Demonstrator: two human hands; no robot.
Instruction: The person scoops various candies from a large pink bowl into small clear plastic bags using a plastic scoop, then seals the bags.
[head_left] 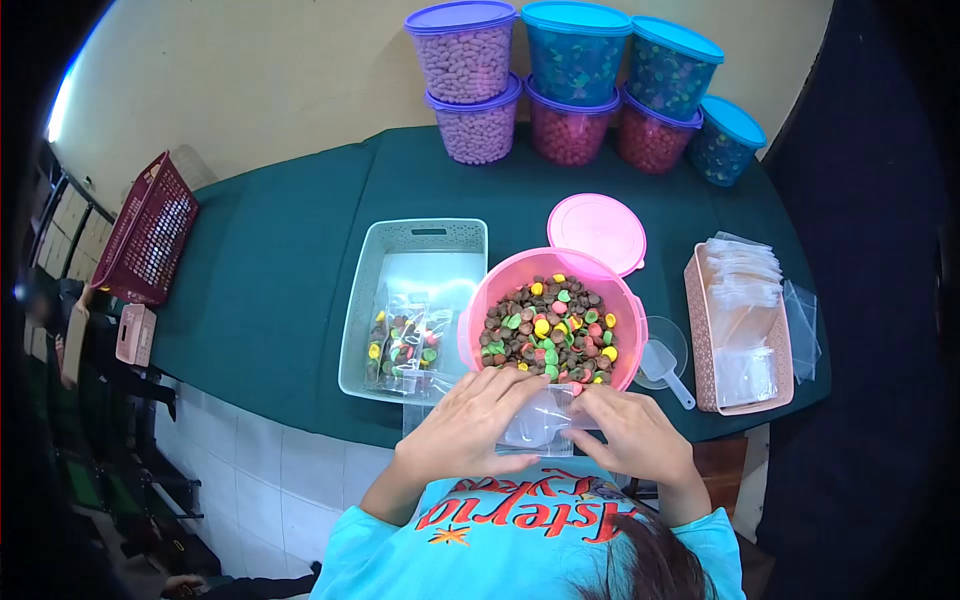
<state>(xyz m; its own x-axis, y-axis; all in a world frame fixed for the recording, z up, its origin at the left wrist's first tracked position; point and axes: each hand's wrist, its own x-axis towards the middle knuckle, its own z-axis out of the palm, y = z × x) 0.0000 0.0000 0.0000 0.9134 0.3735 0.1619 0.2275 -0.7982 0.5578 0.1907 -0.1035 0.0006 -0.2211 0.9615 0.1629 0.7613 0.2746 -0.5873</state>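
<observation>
Both hands are at the near rim of a pink tub (636, 330) full of brown, green, yellow and pink candies (545, 325). My left hand (478, 418) and my right hand (632, 432) hold a clear plastic bag (540, 425) between them, its two ends pinched in the fingers. No candies show inside the part of the bag between the hands. Left of the tub, a pale green basket (365, 290) holds clear bags with candies (405, 345) in them.
Behind the tub lies a pink lid (597, 232). A white scoop (665, 368) and a pink basket of clear bags (704, 350) are on the right. Lidded candy containers (575, 65) stand at the back. Dark red basket (150, 235) at far left; a person (75, 330) beyond it.
</observation>
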